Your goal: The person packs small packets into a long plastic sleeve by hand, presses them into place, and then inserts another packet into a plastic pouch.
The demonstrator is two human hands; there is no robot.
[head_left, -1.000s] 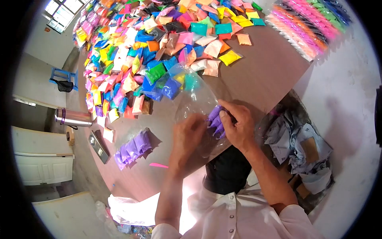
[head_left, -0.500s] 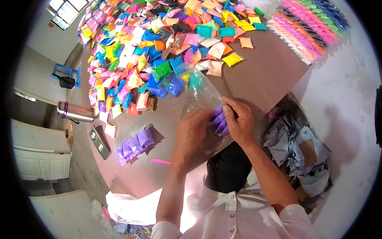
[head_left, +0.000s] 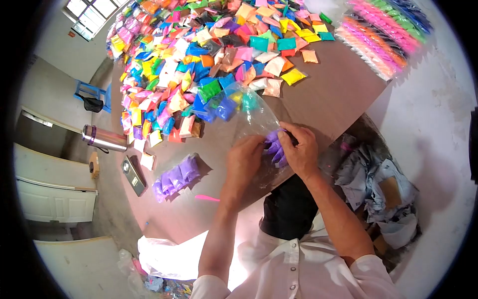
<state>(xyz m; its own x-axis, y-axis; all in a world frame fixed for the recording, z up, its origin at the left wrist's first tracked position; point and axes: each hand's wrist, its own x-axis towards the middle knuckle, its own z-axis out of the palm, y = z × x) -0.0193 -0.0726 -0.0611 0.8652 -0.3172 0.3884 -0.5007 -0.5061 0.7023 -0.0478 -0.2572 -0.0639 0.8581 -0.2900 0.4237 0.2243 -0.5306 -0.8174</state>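
Purple packets [head_left: 275, 148] lie between my two hands, inside or against a large clear plastic bag [head_left: 256, 117] that spreads over the table toward the colored pile. My right hand [head_left: 300, 149] is closed on the purple packets from the right, thumb on top. On the left, my left hand [head_left: 245, 158] has its fingers bent together at the bag beside the packets; what they pinch is hidden. A row of wrapped purple packets [head_left: 175, 177] rests on the table to the left, with a pink strip [head_left: 206, 198] near my left wrist.
Many colored packets [head_left: 209, 89] cover the far side of the brown table [head_left: 338, 84]. Bundled colored packs [head_left: 376, 42] lie at the back right. A phone [head_left: 133, 175] and a steel flask [head_left: 104, 138] are at the left edge. Crumpled wrapping [head_left: 388, 194] fills a box at right.
My left hand has moved right, closer to the purple packets and my right hand, and its fingers have come against the bag. The whole view has shifted slightly.
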